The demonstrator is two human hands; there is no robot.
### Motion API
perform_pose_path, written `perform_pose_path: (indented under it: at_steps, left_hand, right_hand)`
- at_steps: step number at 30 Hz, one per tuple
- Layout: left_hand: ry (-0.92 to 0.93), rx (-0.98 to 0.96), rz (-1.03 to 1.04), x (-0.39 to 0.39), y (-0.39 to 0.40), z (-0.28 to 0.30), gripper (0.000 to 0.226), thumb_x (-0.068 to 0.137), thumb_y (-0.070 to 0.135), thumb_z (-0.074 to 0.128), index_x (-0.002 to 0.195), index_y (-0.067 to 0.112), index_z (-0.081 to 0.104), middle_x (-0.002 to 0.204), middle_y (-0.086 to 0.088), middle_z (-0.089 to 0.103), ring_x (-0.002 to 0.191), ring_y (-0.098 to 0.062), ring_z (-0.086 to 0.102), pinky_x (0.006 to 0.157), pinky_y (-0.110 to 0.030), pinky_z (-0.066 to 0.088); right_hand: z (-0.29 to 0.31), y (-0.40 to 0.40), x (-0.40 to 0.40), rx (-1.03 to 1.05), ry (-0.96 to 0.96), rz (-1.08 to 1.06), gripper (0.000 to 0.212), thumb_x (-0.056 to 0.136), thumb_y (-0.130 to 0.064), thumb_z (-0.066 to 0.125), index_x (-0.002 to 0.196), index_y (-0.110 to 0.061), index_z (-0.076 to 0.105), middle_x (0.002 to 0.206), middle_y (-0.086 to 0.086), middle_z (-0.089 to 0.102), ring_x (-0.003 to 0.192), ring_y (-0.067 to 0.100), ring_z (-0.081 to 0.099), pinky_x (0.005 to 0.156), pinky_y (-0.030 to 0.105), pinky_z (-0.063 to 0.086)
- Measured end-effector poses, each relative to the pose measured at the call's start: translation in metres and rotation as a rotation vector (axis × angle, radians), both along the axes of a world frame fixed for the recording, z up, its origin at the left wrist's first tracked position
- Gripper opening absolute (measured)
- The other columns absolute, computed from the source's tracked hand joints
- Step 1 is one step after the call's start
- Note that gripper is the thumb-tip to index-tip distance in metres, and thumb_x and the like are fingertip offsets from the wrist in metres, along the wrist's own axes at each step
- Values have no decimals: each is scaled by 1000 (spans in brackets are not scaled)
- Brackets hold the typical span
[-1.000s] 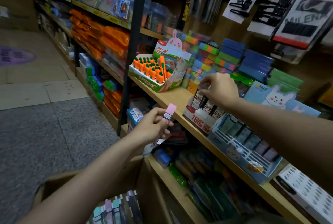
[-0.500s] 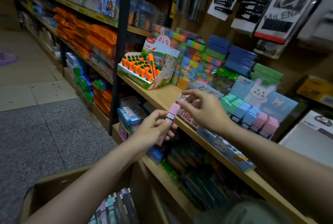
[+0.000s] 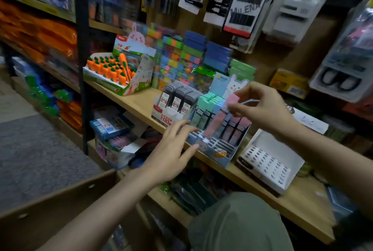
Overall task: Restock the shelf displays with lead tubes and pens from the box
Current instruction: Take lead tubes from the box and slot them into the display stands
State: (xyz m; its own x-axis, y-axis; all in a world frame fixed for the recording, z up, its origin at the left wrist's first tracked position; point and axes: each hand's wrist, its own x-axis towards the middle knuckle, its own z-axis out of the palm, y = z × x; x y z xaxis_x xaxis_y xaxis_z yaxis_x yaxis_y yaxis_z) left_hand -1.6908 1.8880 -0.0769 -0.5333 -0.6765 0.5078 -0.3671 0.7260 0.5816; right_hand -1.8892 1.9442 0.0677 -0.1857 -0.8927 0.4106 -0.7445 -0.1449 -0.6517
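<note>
carrot display (image 3: 119, 73) left on shelf (image 3: 139, 103) | lead tube displays (image 3: 220, 129) middle | holed tray (image 3: 268, 164) right | box (image 3: 60, 196) below-left

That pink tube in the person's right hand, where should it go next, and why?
Probably straight down into an open slot of the blue rabbit display. The right hand pinches the pink lead tube by its top, its lower end already above the empty front slots, while the left hand hovers open beside the tray.

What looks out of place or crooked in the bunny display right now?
The pink lead tube leans diagonally across the bunny display, not upright like the slotted tubes behind it. The right hand pinches its cap, so it is mid-placement, not fallen. The left hand is open at the display's front. The front slots stand unfilled.
</note>
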Motion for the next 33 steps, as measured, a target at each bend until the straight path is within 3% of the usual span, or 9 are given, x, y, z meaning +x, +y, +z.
perform_pose_path:
  at_steps: [2, 5, 10, 15, 19, 21, 25, 30, 33]
  left_hand:
    - [-77, -69, 9, -13, -2, -7, 46, 97, 46, 45, 140, 32, 36, 154, 13, 12, 145, -9, 6, 113, -37, 22]
    - [-213, -49, 11, -32, -8, -14, 51, 97, 48, 45, 144, 39, 27, 157, 14, 1, 147, -13, 0, 117, -45, 19]
    - [-362, -80, 13, -39, -13, -32, 54, 96, 50, 45, 143, 52, 18, 160, 8, 0, 148, -13, -10, 117, -43, 15]
    - [-419, -195, 65, -39, -12, -36, 58, 97, 42, 50, 145, 49, 18, 162, 0, 4, 149, -16, -12, 118, -41, 14]
    - [-391, -155, 62, -41, -9, -35, 58, 96, 38, 53, 144, 48, 21, 161, 1, 4, 149, -17, -11, 118, -41, 15]
    - [-400, -173, 76, -40, -8, -36, 61, 95, 33, 55, 144, 48, 21, 161, 0, 5, 149, -17, -11, 118, -41, 17]
    - [-415, -235, 114, -40, -8, -37, 67, 93, 27, 57, 145, 47, 20, 162, -1, 5, 150, -20, -9, 117, -43, 22]
    - [-399, -193, 124, -43, -6, -37, 69, 92, 26, 59, 145, 47, 20, 162, -2, 2, 149, -20, -11, 116, -44, 24]
    - [-434, -179, 118, -41, -4, -35, 72, 93, 25, 57, 145, 49, 14, 162, 0, -10, 149, -19, -15, 120, -45, 14]
  right_hand:
    - [9, 5, -23, -65, 187, -108, 20, 77, -21, 82, 85, -23, 64, 80, -6, 72, 67, 3, 71, 65, 27, 58]
    - [5, 7, -37, -118, 349, -163, 18, 79, -24, 80, 84, -24, 62, 82, -11, 70, 66, -6, 66, 57, 12, 51]
    - [-27, -1, -44, -111, 354, -142, 15, 82, -16, 76, 85, -22, 62, 80, -15, 66, 65, -15, 62, 52, 4, 45]
    - [-46, -9, -46, -144, 379, -99, 17, 83, -10, 74, 86, -20, 60, 86, -3, 69, 64, -10, 61, 59, 16, 50]
    - [-51, -15, -46, -144, 390, -90, 18, 82, -12, 75, 87, -22, 60, 84, -7, 66, 65, -11, 60, 56, 5, 43]
    - [-55, -18, -46, -145, 401, -101, 18, 82, -13, 75, 86, -22, 60, 85, -4, 68, 67, -2, 63, 59, 11, 47]
    - [-64, -19, -44, -175, 517, -132, 13, 80, -14, 75, 82, -15, 63, 83, 2, 66, 72, 18, 64, 68, 39, 55]
    - [-68, -19, -41, -226, 503, -116, 12, 80, -11, 77, 88, -6, 69, 86, 6, 64, 72, 21, 63, 67, 41, 57]
    - [-67, -15, -39, -212, 518, -144, 17, 81, -13, 75, 96, -6, 69, 95, 6, 62, 80, 23, 63, 70, 33, 53]
